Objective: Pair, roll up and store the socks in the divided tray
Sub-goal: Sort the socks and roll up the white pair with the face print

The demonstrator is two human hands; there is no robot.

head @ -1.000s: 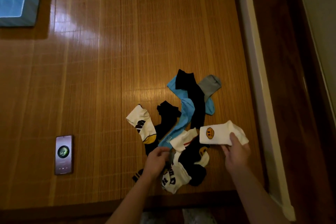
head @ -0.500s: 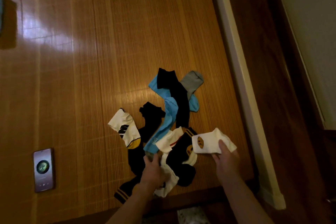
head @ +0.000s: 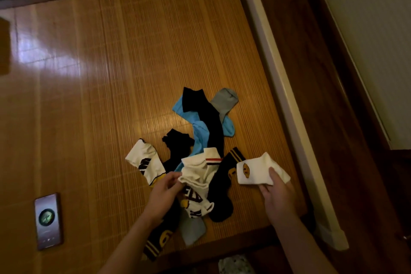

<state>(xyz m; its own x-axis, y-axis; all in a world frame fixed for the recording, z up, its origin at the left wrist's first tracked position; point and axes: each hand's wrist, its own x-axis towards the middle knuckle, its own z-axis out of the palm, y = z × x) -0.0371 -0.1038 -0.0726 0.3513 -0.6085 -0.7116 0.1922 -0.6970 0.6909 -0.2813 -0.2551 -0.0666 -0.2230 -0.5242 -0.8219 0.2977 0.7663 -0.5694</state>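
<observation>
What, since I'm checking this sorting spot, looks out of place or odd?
A phone lies on the mat left of the socks, screen lit: it has no part in sorting. The socks are a tangled, overlapping heap. No tray is in view. Left hand pinches a white sock; right hand holds a smiley sock.

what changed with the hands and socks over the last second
The left hand took hold of the white red-striped sock and lifted it, bunched, uncovering more of the black-and-yellow sock. The right hand still grips the smiley sock; the phone has not moved.
</observation>
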